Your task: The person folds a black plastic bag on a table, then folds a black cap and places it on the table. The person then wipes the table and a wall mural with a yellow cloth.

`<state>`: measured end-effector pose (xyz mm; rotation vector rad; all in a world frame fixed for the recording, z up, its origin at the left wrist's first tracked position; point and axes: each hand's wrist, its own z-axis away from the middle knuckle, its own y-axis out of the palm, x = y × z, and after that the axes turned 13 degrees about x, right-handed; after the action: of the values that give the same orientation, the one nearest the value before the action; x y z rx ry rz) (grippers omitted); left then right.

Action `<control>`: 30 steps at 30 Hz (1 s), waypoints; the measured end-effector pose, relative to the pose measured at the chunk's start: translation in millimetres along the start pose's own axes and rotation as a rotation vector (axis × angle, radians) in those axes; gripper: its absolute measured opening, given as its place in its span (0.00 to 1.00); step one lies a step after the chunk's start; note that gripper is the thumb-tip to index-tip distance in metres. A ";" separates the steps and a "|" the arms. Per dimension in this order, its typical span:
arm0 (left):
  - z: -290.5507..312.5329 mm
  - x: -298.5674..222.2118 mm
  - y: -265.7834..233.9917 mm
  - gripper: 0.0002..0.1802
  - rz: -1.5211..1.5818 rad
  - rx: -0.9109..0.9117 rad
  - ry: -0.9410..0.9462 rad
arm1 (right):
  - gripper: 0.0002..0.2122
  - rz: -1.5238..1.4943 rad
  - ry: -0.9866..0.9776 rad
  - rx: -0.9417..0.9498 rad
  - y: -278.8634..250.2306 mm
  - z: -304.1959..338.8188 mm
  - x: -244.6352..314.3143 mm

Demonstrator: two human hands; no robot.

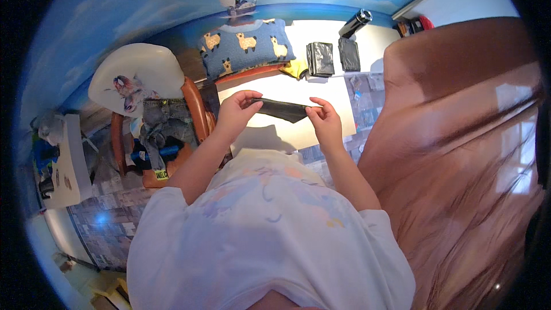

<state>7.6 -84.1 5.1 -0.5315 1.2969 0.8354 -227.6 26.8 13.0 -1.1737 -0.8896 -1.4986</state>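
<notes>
The left hand (236,116) has its thumb and forefinger closed together on one end of a folded black strip (281,110). The strip stretches across the gap between the hands, dipping slightly toward its right end, above the near part of a white tabletop (328,95). The right hand (326,125) pinches that other end between thumb and forefinger.

Along the tabletop's far edge, beginning at the far left corner, lies a folded blue sweater (247,47) with pale animal figures. Beside its right end is a bit of yellow cloth (295,70), then two flat black bundles (320,60) side by side, and near the far right corner a dark bottle (356,23).

In the room, a white stand (70,161) is at far left, then a chair (135,66) with a white printed back, brown arms and jeans (163,117) on it. Behind the tabletop, the wall (172,6) shows sky, sea and a sailboat. A glossy brown cover (447,155) fills the right side.
</notes>
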 end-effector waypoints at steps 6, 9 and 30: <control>4.0 -33.8 31.7 0.12 -0.214 -0.082 0.122 | 0.13 -0.001 0.121 0.275 -39.2 -23.9 12.8; -0.4 -44.1 49.8 0.12 -0.231 -0.140 0.114 | 0.11 -0.023 0.069 0.317 -58.7 -32.6 13.6; -20.9 -141.7 139.7 0.31 -1.143 -0.128 0.597 | 0.06 0.699 -0.713 0.360 -103.5 -14.3 154.4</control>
<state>-122.3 -48.3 153.0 -1.5070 1.1819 -0.2320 -337.1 -2.2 161.1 -1.5473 -1.0012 -0.3253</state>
